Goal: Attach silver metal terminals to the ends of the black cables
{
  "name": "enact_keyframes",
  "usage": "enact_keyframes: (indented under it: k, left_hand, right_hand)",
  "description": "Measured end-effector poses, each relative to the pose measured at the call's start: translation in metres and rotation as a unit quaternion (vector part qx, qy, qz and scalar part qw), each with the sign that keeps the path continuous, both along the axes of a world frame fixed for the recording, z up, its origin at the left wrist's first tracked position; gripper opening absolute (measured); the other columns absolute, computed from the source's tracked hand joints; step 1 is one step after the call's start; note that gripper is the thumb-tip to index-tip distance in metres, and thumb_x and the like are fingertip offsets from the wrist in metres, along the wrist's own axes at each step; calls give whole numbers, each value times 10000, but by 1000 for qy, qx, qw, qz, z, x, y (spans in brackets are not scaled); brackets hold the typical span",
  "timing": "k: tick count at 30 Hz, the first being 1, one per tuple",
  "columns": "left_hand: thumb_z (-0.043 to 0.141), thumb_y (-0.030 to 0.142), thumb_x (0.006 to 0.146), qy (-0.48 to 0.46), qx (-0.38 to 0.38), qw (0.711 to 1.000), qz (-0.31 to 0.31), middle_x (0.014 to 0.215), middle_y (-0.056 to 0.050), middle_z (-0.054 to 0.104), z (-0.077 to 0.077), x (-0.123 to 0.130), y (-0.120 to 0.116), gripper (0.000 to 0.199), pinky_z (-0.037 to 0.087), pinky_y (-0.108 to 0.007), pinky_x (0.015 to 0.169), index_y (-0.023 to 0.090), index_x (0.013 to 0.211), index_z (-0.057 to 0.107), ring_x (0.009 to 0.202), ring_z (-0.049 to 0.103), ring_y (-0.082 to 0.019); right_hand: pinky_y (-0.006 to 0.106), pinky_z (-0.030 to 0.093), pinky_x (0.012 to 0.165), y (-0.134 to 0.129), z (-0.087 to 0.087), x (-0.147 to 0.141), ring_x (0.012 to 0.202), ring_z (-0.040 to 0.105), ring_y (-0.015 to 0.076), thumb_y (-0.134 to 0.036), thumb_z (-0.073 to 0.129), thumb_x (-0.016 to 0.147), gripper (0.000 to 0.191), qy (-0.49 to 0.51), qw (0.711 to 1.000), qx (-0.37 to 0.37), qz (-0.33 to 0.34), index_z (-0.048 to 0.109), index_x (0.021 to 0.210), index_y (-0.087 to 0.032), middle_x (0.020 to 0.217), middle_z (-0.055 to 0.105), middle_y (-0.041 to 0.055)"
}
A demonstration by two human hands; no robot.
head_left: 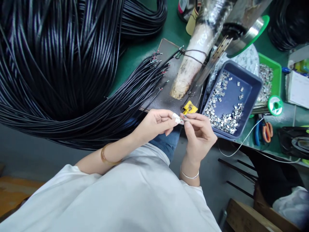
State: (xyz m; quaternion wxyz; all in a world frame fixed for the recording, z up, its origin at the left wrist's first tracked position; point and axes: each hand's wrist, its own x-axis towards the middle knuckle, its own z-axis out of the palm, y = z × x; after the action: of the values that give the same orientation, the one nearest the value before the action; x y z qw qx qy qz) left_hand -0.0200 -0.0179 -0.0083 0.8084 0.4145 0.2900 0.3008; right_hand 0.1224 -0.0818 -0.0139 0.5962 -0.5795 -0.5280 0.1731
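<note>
My left hand (159,122) is closed in a pinch, with white covering on the thumb and index fingertips. Facing it, my right hand (199,133) pinches too, thumb against fingers. Their fingertips meet around a small silvery piece with coloured wire ends (182,120); most of it is hidden, so its exact kind cannot be made out. Just beyond the fingertips lies a yellow tool-like block (190,108). Black cables (135,85) with stripped, coloured wire ends lie past my left hand. Right of my right hand, a dark blue tray (251,82) holds many small metal shells (225,120).
A large coil of black cable (60,64) fills the left. A plastic-wrapped machine part (195,48) hangs over the dark board (166,93). At right are a green bin (277,71), solder spools (275,105), orange-and-blue pliers (266,131) and a white cord (248,135).
</note>
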Motion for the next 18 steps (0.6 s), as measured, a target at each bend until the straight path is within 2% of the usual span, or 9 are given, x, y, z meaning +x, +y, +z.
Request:
enact_keyframes:
  k: [4, 9, 11, 15, 18]
  left_hand:
    - [761, 259, 750, 28, 14, 997, 66, 567, 36, 579, -2, 5, 3, 151, 346, -170, 498, 122, 745, 699, 513, 457, -40]
    - [771, 182, 688, 39, 47, 994, 94, 666, -2, 692, 4, 9, 7, 89, 466, -186, 596, 120, 707, 709, 596, 582, -74]
    - [755, 169, 703, 30, 67, 991, 109, 690, -7, 712, 5, 9, 9, 65, 510, -199, 655, 125, 699, 707, 644, 631, -92]
    - [713, 191, 761, 28, 96, 988, 115, 696, -10, 722, 5, 8, 11, 65, 541, -217, 709, 133, 740, 732, 686, 669, -110]
    - [705, 194, 765, 42, 108, 986, 116, 701, -7, 722, 5, 9, 12, 77, 531, -205, 680, 131, 732, 736, 658, 650, -99]
  right_hand:
    - [388, 657, 779, -1, 4, 2, 919, 727, 174, -120, 561, 922, 208, -80, 992, 68, -73, 689, 1025, -247, 996, 716, 26]
    - [308, 643, 732, -2, 2, -1, 854, 735, 151, -64, 687, 825, 233, -205, 969, 125, -61, 674, 985, -234, 961, 746, 7]
    - [290, 642, 709, -1, 0, -2, 845, 737, 144, -68, 671, 839, 215, -184, 975, 108, -58, 659, 982, -230, 947, 744, 4]
    - [269, 638, 659, 3, -3, 1, 857, 743, 143, -117, 589, 905, 124, -60, 996, 40, -44, 621, 977, -213, 957, 728, 18]
    - [304, 645, 742, 6, -4, 3, 900, 744, 155, -116, 629, 878, 108, -83, 995, 39, -29, 629, 932, -209, 977, 741, 23]
